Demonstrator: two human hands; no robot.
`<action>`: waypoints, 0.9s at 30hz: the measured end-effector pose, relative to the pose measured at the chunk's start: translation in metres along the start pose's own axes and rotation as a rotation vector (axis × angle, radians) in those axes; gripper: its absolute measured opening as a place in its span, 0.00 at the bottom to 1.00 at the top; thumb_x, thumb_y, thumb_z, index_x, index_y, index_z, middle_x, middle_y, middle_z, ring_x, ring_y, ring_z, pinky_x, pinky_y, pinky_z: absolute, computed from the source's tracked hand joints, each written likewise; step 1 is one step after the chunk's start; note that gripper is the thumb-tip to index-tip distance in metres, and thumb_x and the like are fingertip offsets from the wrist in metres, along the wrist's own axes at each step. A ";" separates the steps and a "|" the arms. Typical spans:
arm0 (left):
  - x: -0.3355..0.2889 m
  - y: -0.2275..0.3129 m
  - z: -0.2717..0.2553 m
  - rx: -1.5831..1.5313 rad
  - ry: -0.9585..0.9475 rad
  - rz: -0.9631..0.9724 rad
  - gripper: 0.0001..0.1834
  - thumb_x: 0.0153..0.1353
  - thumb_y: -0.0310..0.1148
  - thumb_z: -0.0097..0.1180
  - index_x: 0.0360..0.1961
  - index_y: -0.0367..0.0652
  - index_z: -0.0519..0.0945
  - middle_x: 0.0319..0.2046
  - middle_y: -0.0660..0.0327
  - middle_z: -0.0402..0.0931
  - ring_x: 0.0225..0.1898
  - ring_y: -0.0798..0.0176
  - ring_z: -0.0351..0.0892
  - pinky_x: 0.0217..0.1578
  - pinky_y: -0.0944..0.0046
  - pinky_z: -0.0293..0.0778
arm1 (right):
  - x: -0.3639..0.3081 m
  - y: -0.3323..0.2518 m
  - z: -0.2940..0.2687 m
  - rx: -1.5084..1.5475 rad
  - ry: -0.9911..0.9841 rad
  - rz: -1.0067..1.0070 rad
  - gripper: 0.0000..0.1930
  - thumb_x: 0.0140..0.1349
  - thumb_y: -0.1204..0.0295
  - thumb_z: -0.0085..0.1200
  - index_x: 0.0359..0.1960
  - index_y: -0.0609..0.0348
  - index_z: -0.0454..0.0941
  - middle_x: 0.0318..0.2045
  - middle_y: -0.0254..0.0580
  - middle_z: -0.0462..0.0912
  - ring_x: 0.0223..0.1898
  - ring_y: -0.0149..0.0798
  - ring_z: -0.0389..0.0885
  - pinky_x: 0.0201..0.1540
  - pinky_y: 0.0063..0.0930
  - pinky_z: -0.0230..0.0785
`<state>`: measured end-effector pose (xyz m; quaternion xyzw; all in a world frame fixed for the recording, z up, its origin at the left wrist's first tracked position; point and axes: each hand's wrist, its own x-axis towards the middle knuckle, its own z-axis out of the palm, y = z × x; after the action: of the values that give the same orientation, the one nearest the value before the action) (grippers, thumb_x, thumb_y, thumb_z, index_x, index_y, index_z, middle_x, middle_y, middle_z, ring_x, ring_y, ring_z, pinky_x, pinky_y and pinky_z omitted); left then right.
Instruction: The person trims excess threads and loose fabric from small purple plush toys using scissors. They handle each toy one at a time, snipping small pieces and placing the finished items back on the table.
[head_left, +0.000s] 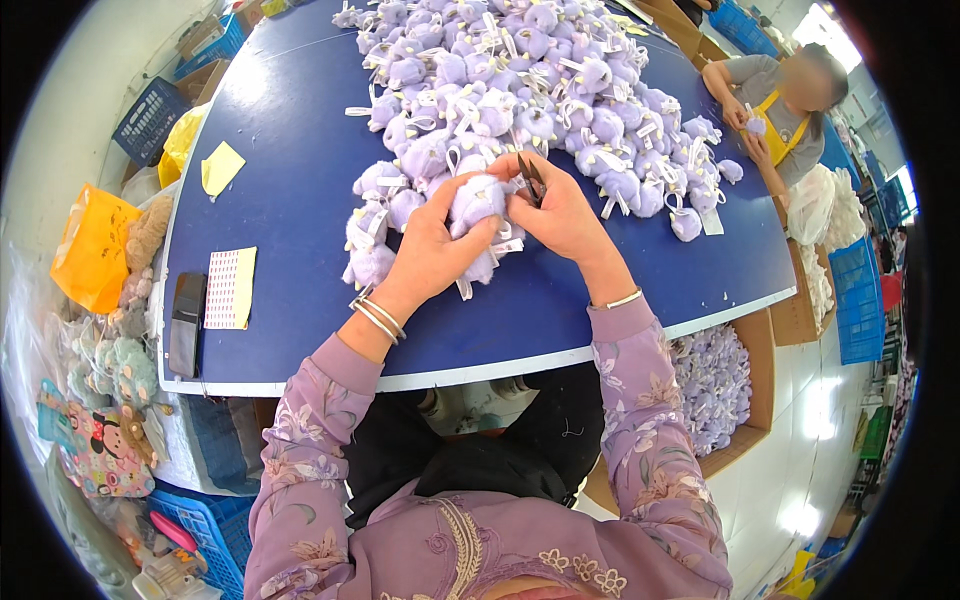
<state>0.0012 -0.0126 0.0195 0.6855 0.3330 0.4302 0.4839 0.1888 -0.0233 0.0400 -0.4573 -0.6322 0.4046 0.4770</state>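
Over the blue table, my left hand is closed around a small lilac plush toy, thumb pressed on its near side. My right hand touches the toy's right side with its fingertips. Dark-bladed thread snips are gripped in that same hand, their points directed away from me. Their handles are mostly hidden by the fingers. A large heap of similar lilac plush toys with white tags and ribbon loops spreads behind and beside both hands. Several of them lie against my left hand's far side.
At the table's left lie a phone, a sticker sheet and a yellow paper. A carton of lilac toys stands below the right front edge. A co-worker in a yellow apron handles a toy at the far right.
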 end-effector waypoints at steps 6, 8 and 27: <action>0.005 -0.002 -0.002 0.058 -0.011 -0.081 0.27 0.56 0.37 0.63 0.55 0.36 0.74 0.36 0.57 0.80 0.36 0.70 0.78 0.37 0.67 0.75 | -0.005 -0.014 -0.003 -0.171 -0.024 -0.143 0.11 0.55 0.77 0.57 0.41 0.58 0.79 0.32 0.28 0.75 0.27 0.22 0.66 0.28 0.20 0.60; 0.006 -0.005 -0.001 0.111 -0.009 -0.094 0.27 0.56 0.38 0.62 0.55 0.36 0.74 0.35 0.56 0.81 0.35 0.69 0.78 0.36 0.67 0.75 | -0.004 -0.007 -0.001 -0.197 -0.035 -0.194 0.09 0.54 0.79 0.57 0.38 0.57 0.78 0.31 0.26 0.74 0.26 0.21 0.63 0.27 0.17 0.56; 0.006 -0.008 -0.001 0.256 0.011 -0.115 0.27 0.54 0.35 0.61 0.56 0.39 0.75 0.24 0.57 0.78 0.24 0.71 0.74 0.29 0.68 0.73 | -0.002 0.000 -0.002 -0.321 -0.026 -0.277 0.05 0.53 0.78 0.58 0.32 0.61 0.76 0.28 0.34 0.78 0.26 0.27 0.70 0.28 0.23 0.62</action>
<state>0.0023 -0.0046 0.0140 0.7190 0.4267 0.3594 0.4145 0.1907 -0.0248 0.0401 -0.4307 -0.7515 0.2353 0.4409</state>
